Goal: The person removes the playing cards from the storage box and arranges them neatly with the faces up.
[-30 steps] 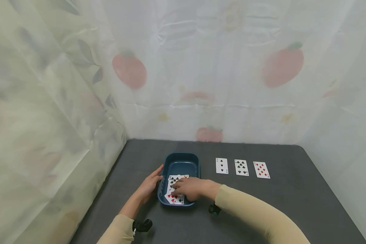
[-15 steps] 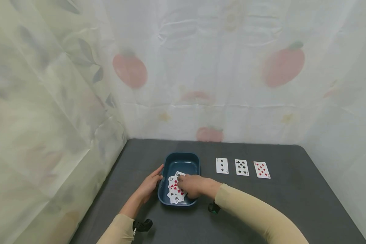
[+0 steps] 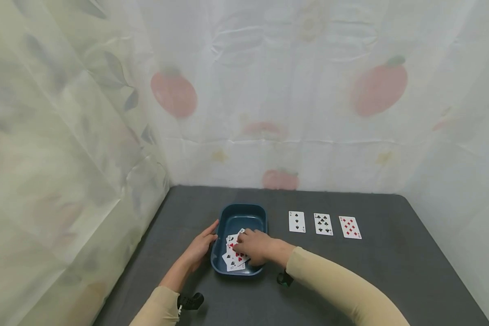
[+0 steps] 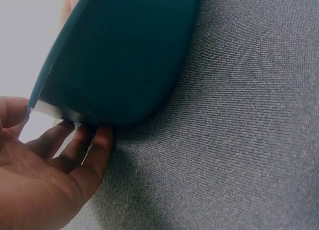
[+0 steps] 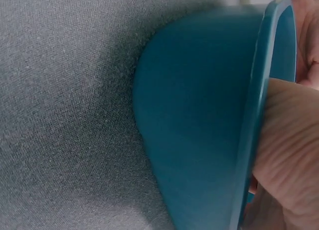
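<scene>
A dark blue tray [image 3: 261,213] stands on the table with several playing cards [image 3: 233,265] lying face up and overlapping in its near half. A red heart card shows on top of them. My right hand [image 3: 256,246] reaches over the right rim, its fingertips resting on the cards and its palm covering part of them. In the right wrist view the tray wall hides most of these fingers. My left hand [image 3: 198,249] steadies the tray from the left, with extended fingertips [image 4: 102,135] touching the outer wall and the thumb at the rim.
To the right of the tray, a spade card [image 3: 296,222], a club card [image 3: 323,224] and a diamond card [image 3: 350,227] lie face up in a row on the dark grey table [image 3: 330,267]. Patterned curtains [image 3: 309,90] enclose the back and sides.
Under my right hand the cards in the tray have shifted and spread; a heart card now lies on top where a club card was. My left hand and the tray stay put.
</scene>
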Demonstrator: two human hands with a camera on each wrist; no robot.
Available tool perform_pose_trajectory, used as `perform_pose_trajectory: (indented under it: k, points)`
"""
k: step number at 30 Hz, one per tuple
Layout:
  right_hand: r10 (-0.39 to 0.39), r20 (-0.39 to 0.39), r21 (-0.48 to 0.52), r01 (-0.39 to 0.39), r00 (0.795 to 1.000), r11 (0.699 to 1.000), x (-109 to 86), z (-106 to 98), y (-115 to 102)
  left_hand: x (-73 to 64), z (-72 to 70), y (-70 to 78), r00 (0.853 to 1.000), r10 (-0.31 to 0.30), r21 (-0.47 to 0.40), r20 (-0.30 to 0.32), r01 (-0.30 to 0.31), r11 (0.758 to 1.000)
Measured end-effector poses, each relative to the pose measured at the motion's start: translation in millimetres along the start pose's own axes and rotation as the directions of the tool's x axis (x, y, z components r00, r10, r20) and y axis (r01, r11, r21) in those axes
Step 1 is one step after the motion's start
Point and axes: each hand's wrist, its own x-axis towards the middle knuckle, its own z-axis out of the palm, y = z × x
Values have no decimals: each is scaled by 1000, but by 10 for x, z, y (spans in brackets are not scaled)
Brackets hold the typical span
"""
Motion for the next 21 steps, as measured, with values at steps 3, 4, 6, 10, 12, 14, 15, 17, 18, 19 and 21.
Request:
perform_pose_trajectory:
  k: [3,4,6,10,12,14,15,17,18,19,21]
  points:
    - [26,-20,33,-25,999,999,34,6,31,-4,-2,-5,1000,6,-7,4,-6,1000]
    - [34,-24,52,-33,999,998,46,11,45,-4,-2,-6,1000,8,-8,5,-8,1000]
    - [50,-13,87,-48,999,995,61,-20,68,-5,-2,-6,1000,10,-13,4,-10,1000]
    - [74,14,123,-76,997,990,113,-19,119,-3,4,-5,1000,3,-17,-4,-3,1000]
    - [89,35,128,-93,995,987,130,-27,133,-5,4,-1,1000,2,-10,-6,-2,1000]
    - [101,55,131,-107,993,985,141,-32,141,-6,3,-3,1000,-3,-7,-6,3,1000]
    - [106,61,134,-113,993,984,146,-33,143,-7,3,-4,1000,-1,-4,-5,1,1000]
    - [113,71,139,-122,991,983,154,-40,145,-10,3,-3,1000,-1,-2,-1,1,1000]
    - [114,74,141,-123,991,982,158,-45,146,-12,3,-4,1000,-4,-5,0,4,1000]
    - [115,76,144,-125,990,982,160,-50,145,-13,3,-5,1000,-2,-5,4,3,1000]
    - [118,78,159,-130,990,979,167,-59,146,-16,4,-5,1000,2,-5,7,-2,1000]
